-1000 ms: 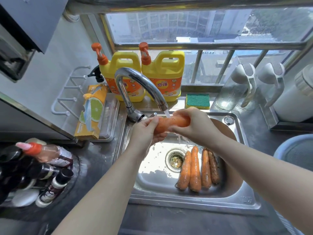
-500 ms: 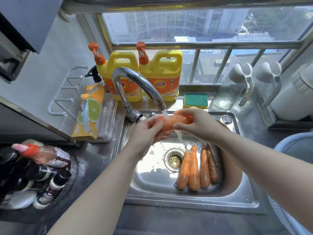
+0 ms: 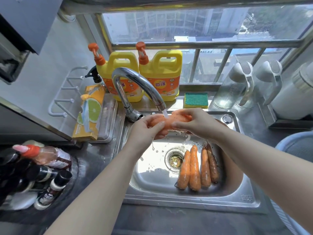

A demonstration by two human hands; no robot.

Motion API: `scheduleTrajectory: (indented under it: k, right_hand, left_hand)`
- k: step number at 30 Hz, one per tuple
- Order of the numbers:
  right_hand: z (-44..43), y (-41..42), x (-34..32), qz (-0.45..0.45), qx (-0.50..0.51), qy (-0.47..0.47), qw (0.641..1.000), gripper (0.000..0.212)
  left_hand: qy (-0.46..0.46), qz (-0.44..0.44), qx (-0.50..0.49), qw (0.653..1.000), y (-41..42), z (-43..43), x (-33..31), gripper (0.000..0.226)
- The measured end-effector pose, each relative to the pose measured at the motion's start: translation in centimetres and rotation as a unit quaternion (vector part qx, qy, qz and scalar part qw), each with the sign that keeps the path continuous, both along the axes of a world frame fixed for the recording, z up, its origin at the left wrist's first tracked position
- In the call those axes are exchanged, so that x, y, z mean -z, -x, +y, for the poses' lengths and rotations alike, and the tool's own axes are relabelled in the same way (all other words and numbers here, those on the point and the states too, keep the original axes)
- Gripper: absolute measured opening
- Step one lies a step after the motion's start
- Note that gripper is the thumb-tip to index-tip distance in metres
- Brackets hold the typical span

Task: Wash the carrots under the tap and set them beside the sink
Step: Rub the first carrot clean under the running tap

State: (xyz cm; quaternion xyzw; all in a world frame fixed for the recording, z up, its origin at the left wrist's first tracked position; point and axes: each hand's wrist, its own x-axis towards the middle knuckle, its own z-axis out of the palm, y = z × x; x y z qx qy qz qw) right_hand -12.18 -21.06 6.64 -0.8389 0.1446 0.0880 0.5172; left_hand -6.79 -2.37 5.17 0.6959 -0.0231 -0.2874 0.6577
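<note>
Both hands, the left hand (image 3: 149,127) and right hand (image 3: 194,123), grip one orange carrot (image 3: 166,122) under the running curved chrome tap (image 3: 135,82), while four unwashed-looking orange carrots (image 3: 197,167) wait in the steel sink (image 3: 191,200) and none sits beside it.

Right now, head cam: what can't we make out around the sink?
Head view only.
- held carrot: partly wrapped by left hand and right hand; full length unclear.
- brown object in the sink: mostly behind the right forearm, unidentifiable.
- blue basin: cut off by the right edge.
- bottles, lower left: labels blurred.
</note>
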Motion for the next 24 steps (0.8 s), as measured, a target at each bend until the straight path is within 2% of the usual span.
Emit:
scheduleTrajectory:
  k: [2, 6, 10, 14, 16, 18, 21, 24]
  right_hand:
    - [0.1, 0.0, 0.0, 0.014, -0.003, -0.020, 1.000, 0.032]
    - [1.0, 0.0, -0.1, -0.032, 0.022, 0.006, 0.999, 0.033]
    - [0.2, 0.0, -0.3, 0.030, -0.018, -0.025, 0.999, 0.037]
    - [1.0, 0.5, 0.1, -0.019, 0.032, 0.018, 0.999, 0.031]
    - [0.8, 0.8, 0.0, -0.005, 0.023, 0.009, 1.000, 0.031]
    - [0.4, 0.9, 0.1, 0.020, 0.010, -0.001, 1.000, 0.038]
    - [0.7, 0.8, 0.6, -0.021, 0.044, 0.081, 0.996, 0.042]
    - [0.6, 0.9, 1.1, -0.042, 0.025, 0.080, 0.996, 0.044]
  left_hand:
    - [-0.008, -0.001, -0.015, 1.000, 0.1, 0.1, 0.1, 0.024]
    - [0.005, -0.005, -0.021, 1.000, 0.4, 0.2, -0.2, 0.026]
    - [0.009, 0.001, 0.005, 1.000, 0.1, 1.0, -0.2, 0.038]
    - [-0.052, -0.069, 0.044, 0.995, 0.4, 0.4, 0.0, 0.046]
    - [-0.071, -0.084, 0.056, 0.992, 0.0, 0.3, 0.2, 0.045]
    - [-0.044, -0.051, 0.070, 0.995, -0.2, 0.4, 0.1, 0.039]
    - [-0.020, -0.027, 0.081, 0.996, 0.0, 0.0, -0.3, 0.027]
    - [-0.015, -0.024, 0.061, 0.998, -0.1, -0.2, -0.3, 0.027]
